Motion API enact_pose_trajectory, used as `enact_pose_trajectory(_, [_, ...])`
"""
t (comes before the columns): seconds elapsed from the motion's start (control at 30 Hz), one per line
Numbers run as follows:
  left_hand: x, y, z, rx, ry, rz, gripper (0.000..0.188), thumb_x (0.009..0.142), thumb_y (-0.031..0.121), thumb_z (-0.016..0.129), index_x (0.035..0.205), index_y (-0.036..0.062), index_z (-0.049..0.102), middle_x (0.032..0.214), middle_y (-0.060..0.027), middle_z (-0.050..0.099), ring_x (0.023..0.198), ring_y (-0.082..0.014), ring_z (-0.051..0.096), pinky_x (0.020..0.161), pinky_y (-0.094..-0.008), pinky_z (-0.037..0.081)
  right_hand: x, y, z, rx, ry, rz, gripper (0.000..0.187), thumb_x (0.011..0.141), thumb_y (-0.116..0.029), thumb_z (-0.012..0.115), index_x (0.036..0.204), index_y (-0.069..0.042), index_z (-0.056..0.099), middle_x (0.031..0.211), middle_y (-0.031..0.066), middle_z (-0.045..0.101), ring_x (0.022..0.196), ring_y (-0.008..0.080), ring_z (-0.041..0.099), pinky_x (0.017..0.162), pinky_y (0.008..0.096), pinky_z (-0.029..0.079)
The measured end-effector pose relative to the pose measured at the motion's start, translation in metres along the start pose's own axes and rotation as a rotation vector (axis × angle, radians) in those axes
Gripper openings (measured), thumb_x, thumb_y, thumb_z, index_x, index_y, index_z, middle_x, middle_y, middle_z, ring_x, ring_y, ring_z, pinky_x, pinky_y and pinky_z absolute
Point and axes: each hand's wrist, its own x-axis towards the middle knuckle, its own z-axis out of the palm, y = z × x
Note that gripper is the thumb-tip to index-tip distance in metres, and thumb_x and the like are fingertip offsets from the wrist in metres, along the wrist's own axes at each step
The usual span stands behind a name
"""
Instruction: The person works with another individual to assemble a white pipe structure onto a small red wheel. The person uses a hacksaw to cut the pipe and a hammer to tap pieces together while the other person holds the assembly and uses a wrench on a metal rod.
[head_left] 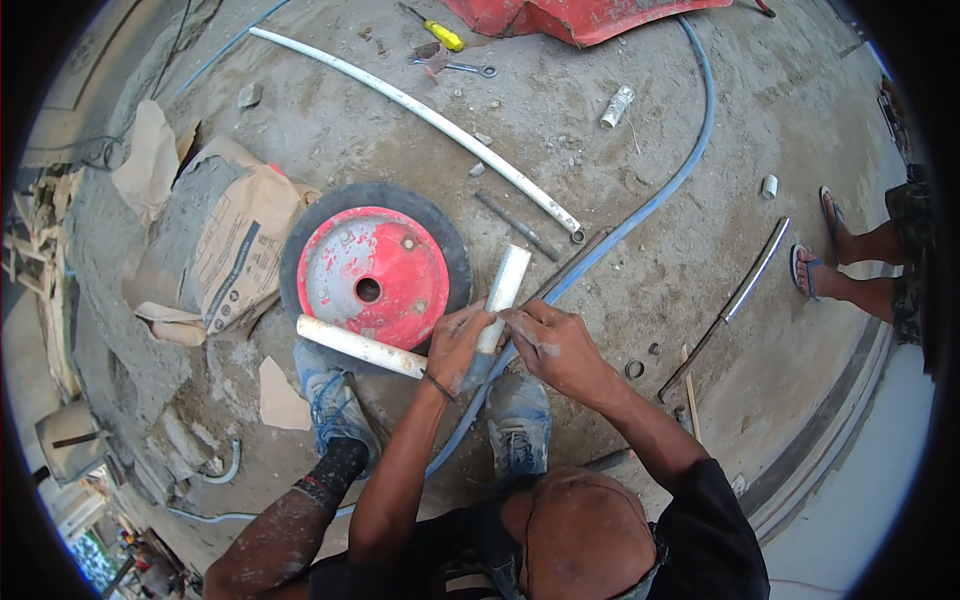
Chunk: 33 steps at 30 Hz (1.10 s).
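Observation:
My left hand (460, 345) is closed around a short white plastic pipe (509, 274), which stands tilted with its far end up. Against the right side of that pipe, the fingers of my right hand (553, 345) are pinched together; whatever may be between them is too small to make out. Beside my left wrist, a second white pipe (360, 346) crosses the near edge of a wheel (425, 270) with a red and grey hub and black tyre. A blue hose (640, 215) passes beneath my hands and between my shoes.
A long white pipe (410, 104), a metal rod (516, 225), a yellow-handled screwdriver (443, 36) and a wrench (468, 68) lie beyond. At left is a torn cement bag (240, 245). Another person's feet (822, 270) stand at right, near a dark bar (725, 310).

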Motion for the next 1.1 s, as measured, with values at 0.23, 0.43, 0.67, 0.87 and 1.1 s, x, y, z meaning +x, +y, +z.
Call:
enact_pose_trajectory(0.23, [0.002,-0.002,0.001,-0.055,-0.038,-0.050,0.031,0.095,0.016,0.050,0.117,-0.0013,0.061,0.089,0.0000,0.062,0.073,-0.0050,0.056,0.061,-0.0212,0.046,-0.002,-0.001,0.003,-0.126,-0.026,-0.072,0.035,0.076,-0.006,0.067,0.108,0.005,0.060,0.082,0.0138,0.053,0.074,0.0308,0.062,0.060,0.0401,0.051])
enact_pose_trajectory(0.43, [0.001,-0.002,0.000,-0.014,-0.041,-0.045,0.031,0.096,0.016,0.050,0.119,-0.0018,0.061,0.090,0.0007,0.061,0.075,-0.0046,0.055,0.063,-0.0211,0.046,-0.003,0.005,0.008,-0.218,-0.067,-0.122,0.038,0.075,-0.006,0.062,0.110,0.006,0.059,0.084,0.0136,0.054,0.077,0.0287,0.062,0.063,0.0378,0.053])
enact_pose_trajectory(0.67, [0.002,-0.009,-0.003,-0.010,-0.026,0.022,0.037,0.095,0.016,0.051,0.124,-0.0067,0.057,0.095,-0.0021,0.062,0.080,-0.0061,0.057,0.069,-0.0215,0.047,0.004,0.003,0.004,-0.372,-0.158,-0.308,0.033,0.078,-0.008,0.057,0.105,0.009,0.060,0.088,0.0136,0.056,0.082,0.0262,0.062,0.065,0.0358,0.055])
enact_pose_trajectory(0.87, [0.006,0.032,0.002,-0.165,0.007,-0.083,0.043,0.090,0.015,0.053,0.125,-0.0095,0.053,0.086,-0.0105,0.064,0.068,-0.0144,0.062,0.063,-0.0274,0.052,-0.035,0.027,-0.003,-0.593,-0.514,-0.142,0.022,0.079,-0.008,0.056,0.095,0.007,0.062,0.085,0.0140,0.056,0.077,0.0267,0.063,0.061,0.0358,0.055])
enact_pose_trajectory(1.1, [-0.002,0.026,0.004,-0.145,-0.006,-0.133,0.037,0.088,0.016,0.055,0.117,-0.0070,0.059,0.082,-0.0079,0.064,0.066,-0.0131,0.061,0.060,-0.0249,0.049,0.003,-0.004,-0.022,-0.053,0.079,0.060,0.012,0.083,-0.006,0.064,0.093,0.000,0.065,0.074,0.0130,0.059,0.064,0.0287,0.064,0.057,0.0370,0.051])
